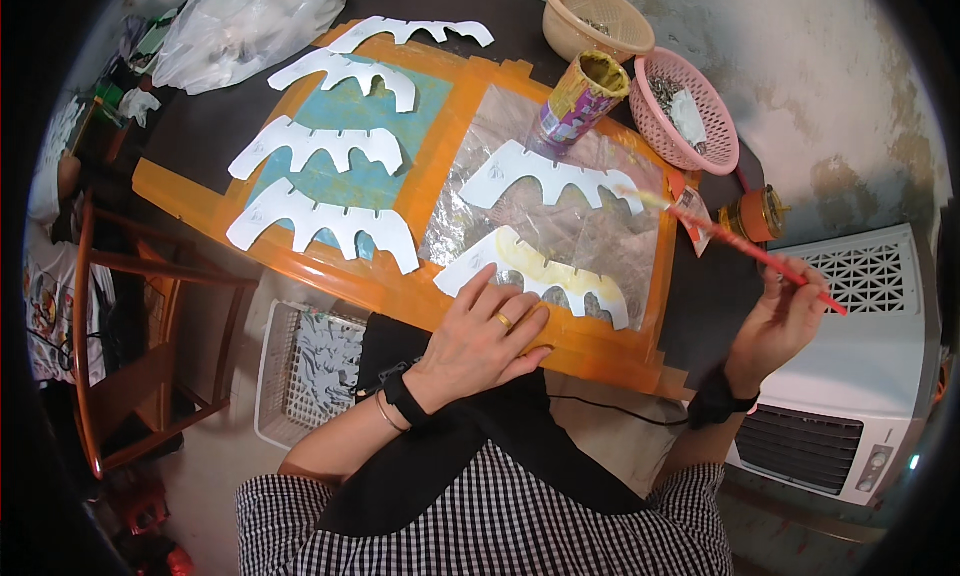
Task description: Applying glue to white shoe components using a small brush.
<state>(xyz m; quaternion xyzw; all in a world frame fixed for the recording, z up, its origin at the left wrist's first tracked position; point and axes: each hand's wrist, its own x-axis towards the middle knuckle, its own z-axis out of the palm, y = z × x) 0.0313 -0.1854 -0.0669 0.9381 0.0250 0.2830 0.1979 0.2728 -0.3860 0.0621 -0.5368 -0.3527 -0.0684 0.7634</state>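
Note:
My right hand (782, 321) grips the red handle of a brush (742, 242); its pale yellowish bristle end is over the right end of a white scalloped cutout (510, 176). I cannot tell whether the bristles touch it. Nearer me lies another white cutout (470, 264), smeared with a yellowish paste along its middle and upper edge. My left hand (485, 334) has its fingers stretched out, the tips at that cutout's lower left edge. Behind the cutouts stands a purple and yellow can (572, 111), its rim crusted yellow-brown.
Several white cutouts (315, 148) lie on a blue-green sheet (425, 111) at left. Orange tape (455, 116) borders the work surface. A pink basket (715, 126), a beige basket (590, 26) and a jar (755, 216) stand at right. A plastic bag (245, 31) sits far left.

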